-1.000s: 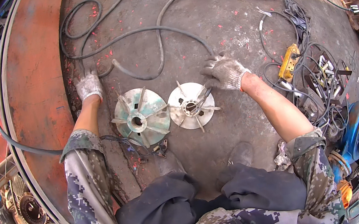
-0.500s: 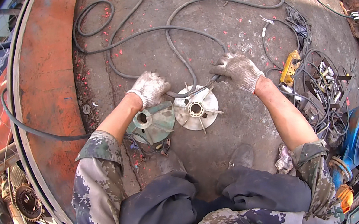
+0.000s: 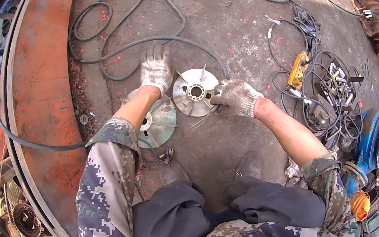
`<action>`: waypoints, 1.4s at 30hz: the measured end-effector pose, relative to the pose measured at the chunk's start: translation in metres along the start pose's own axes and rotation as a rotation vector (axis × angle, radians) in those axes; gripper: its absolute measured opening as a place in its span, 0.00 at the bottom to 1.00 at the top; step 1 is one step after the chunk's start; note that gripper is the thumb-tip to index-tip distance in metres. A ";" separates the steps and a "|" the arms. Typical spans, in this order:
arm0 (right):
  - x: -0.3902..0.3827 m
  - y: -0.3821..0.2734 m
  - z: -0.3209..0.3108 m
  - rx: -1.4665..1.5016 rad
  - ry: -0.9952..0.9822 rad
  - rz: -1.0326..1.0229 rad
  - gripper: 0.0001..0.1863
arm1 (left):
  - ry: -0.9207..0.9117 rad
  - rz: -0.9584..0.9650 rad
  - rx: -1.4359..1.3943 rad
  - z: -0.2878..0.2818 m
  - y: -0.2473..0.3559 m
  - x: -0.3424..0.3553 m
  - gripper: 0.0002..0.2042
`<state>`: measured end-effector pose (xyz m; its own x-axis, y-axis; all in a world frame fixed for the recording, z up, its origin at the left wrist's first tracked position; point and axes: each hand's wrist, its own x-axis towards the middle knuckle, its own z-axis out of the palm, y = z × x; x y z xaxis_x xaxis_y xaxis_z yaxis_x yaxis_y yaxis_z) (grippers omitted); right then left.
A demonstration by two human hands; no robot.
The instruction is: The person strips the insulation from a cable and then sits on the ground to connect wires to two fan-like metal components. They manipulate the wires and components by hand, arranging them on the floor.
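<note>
My right hand [image 3: 238, 96] is closed on a thick grey cable [image 3: 208, 48]. The cable enters at the top of the glove, and its end pokes out below with thin loose wires. My left hand [image 3: 157, 69] lies flat with fingers stretched out, near a cable loop; whether it touches the cable I cannot tell. Both hands wear dirty white knit gloves. Between them on the ground rests a round white fan wheel [image 3: 186, 105] with ribs and a central hub. A greenish fan wheel [image 3: 163, 117] lies beside it, partly behind my left forearm.
A long rusty orange beam [image 3: 44, 92] runs along the left. To the right are a yellow hand-held control box [image 3: 298, 70] and a tangle of cables with metal pieces [image 3: 338, 87]. Blue machine parts [image 3: 373, 139] sit at lower right. A plug-like connector [image 3: 168, 157] lies near my feet.
My left hand has let go of the cable and opened, moving slightly away from me. My right hand has come lower and nearer with the cable end. The cable loop has shifted off the fan wheels.
</note>
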<state>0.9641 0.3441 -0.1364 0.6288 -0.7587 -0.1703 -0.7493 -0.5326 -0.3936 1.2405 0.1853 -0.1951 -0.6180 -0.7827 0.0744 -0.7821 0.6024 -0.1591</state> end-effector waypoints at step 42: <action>-0.002 0.015 0.019 0.142 -0.203 0.231 0.26 | -0.247 0.169 -0.272 -0.062 -0.052 -0.249 0.35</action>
<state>0.9552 0.3452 -0.1593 0.4849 -0.7553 -0.4409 -0.8495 -0.2869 -0.4428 1.4298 0.3588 -0.1445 -0.7280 -0.6629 -0.1750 -0.6840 0.7196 0.1200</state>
